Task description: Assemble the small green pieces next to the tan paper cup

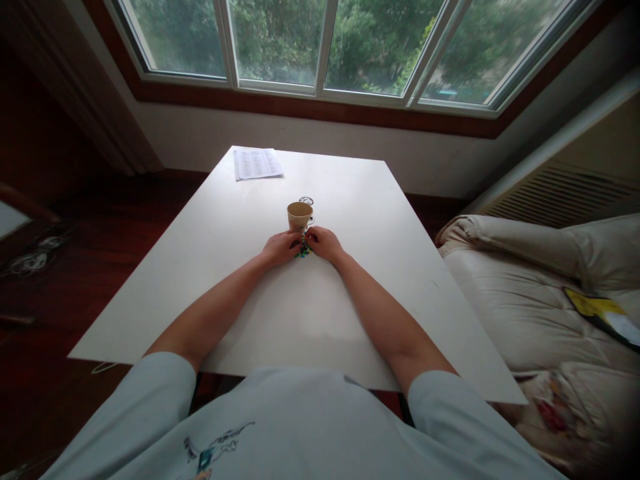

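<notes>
A beige cup (299, 220) stands upright on the white table, just beyond my hands. Small green, blue and yellow pieces (303, 251) lie in a little heap on the tabletop, partly covered by my fingers; their exact kind is too small to tell. My left hand (282, 249) is at the left of the heap with its fingers curled together, close to the cup's base. From the right, my right hand (325, 243) reaches the same heap, its thumb and fingers in a pinch. What either hand grips is hidden. A thin dark loop (307, 200) shows behind the cup.
The white table (240, 320) stretches away from me, with printed paper sheets (258, 165) at its far left corner. A cream sofa (490, 287) stands along the right side. Windows (280, 47) are beyond the table, and cables (35, 257) lie on the floor at left.
</notes>
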`<state>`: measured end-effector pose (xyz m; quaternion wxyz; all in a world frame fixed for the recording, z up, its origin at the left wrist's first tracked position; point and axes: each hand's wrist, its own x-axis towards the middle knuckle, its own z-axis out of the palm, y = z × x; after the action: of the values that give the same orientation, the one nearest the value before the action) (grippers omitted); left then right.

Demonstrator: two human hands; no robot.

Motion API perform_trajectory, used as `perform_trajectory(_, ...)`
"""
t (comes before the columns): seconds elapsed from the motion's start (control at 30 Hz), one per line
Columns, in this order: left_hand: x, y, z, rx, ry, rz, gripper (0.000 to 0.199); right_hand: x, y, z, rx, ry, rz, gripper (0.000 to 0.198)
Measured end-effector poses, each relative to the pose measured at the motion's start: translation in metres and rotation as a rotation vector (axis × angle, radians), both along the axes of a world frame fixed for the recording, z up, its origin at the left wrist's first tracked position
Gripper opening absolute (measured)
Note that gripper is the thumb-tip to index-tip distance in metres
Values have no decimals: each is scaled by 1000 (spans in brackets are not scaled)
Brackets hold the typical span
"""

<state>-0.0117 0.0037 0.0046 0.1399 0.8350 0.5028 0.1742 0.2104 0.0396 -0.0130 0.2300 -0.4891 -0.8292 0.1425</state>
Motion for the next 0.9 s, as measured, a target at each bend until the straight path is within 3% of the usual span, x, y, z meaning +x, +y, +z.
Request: perform_trajectory(0.9, -1, 0, -1, -3, -6, 9, 21, 1, 4, -7, -2, 17, 3, 9)
